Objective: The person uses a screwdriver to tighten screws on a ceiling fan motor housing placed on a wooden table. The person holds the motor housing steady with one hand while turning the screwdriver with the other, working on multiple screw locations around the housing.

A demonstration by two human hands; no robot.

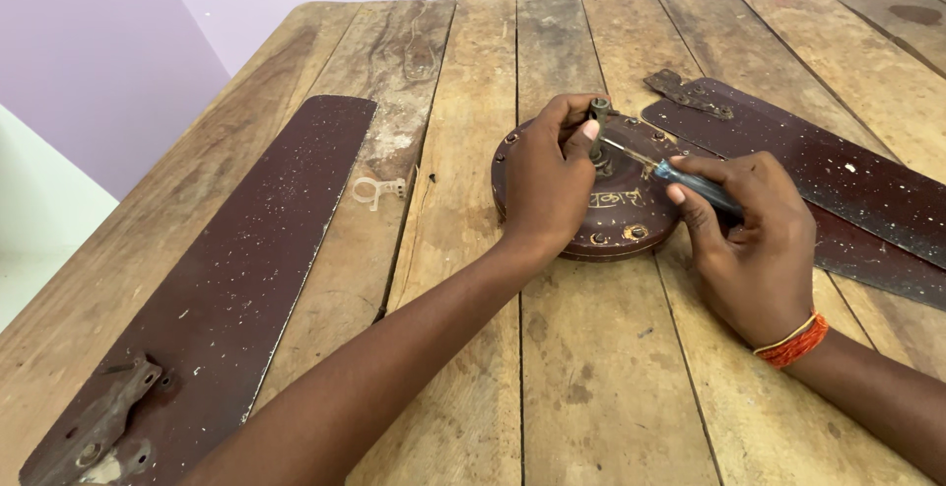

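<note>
Fan blade (197, 289) lies left; left hand (547, 185) pinches motor shaft (598, 111), right hand (754, 240) grips screwdriver (680, 178).

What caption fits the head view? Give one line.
Left hand steadies a brown fan motor while right hand works a screwdriver at its hub.

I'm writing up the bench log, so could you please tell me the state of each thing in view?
Motor hub: flat on the table, blades off.
Shaft: upright, pinched by the left hand.
Screwdriver: held in the right hand, tip at the shaft base.
Left blade: detached, lying flat, bracket on.
Right blades: detached, lying overlapped.
Clip: loose on the table.
</note>
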